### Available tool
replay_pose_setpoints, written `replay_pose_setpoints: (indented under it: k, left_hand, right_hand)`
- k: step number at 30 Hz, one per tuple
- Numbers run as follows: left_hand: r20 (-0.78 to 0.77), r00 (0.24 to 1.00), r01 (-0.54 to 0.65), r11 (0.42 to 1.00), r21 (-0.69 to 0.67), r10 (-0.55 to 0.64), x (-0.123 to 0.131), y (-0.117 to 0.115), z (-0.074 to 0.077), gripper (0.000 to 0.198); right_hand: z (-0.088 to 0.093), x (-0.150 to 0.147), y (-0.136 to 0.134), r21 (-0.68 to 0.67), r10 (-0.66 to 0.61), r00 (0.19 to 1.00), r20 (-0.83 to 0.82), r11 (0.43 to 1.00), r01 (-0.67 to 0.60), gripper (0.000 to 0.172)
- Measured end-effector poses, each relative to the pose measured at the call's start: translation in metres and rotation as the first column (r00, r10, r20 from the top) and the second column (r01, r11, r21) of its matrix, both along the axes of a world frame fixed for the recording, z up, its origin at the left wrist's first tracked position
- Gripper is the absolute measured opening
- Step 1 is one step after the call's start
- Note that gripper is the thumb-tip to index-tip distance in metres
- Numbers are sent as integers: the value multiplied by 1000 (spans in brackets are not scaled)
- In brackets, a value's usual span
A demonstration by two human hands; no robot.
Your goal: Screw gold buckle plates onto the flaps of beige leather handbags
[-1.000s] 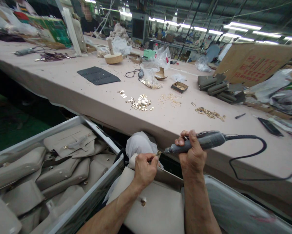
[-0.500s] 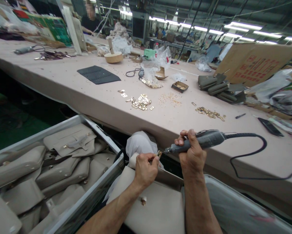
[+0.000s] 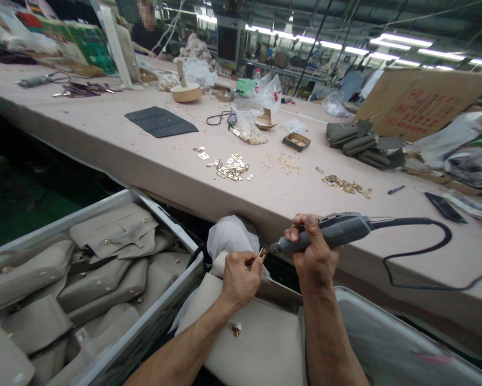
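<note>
A beige handbag point(image 3: 260, 343) with a small gold turn lock point(image 3: 236, 330) lies on my lap. My left hand point(image 3: 242, 276) is closed on the edge of its flap, pinching a gold metal plate point(image 3: 264, 252) there. In my right hand point(image 3: 315, 249) is a grey electric screwdriver point(image 3: 337, 231), gripped round its body and held almost level. Its tip points left at the gold plate, very close to it; whether they touch I cannot tell. A black cord runs from the tool's rear off to the right.
A crate point(image 3: 172, 230) of beige bags stands at my left, a pale bin point(image 3: 369, 321) at my right. On the table point(image 3: 164, 171) lie gold plates point(image 3: 233, 169), tiny screws point(image 3: 283, 162), more gold fittings point(image 3: 347, 185), a black sheet point(image 3: 160, 121) and dark rolled pieces point(image 3: 357, 142). Someone point(image 3: 144, 32) is at the far left.
The screwdriver and my right hand have shifted slightly left and up, and the cord has swung a little. My left hand keeps its pinch on the flap and plate.
</note>
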State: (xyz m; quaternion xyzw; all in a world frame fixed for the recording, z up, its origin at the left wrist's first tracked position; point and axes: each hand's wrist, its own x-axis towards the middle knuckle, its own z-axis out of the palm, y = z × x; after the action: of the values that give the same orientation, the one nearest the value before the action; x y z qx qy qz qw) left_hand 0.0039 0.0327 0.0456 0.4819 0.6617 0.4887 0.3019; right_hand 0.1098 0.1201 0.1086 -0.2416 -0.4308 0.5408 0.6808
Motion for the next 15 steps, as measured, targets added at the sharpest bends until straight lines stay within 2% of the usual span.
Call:
replay_pose_setpoints:
  k: [7,15]
  left_hand:
    - [9,1000,7,1000,-10,-6,-1,3,-2,33]
    - [41,999,9,1000,-5,-9,-3,2,-7,32]
  right_hand:
    - [-2,0,-2,79,55,998,27,995,-57,14]
    - [-2,1,-2,38,23,1000,-19,999,-22,16]
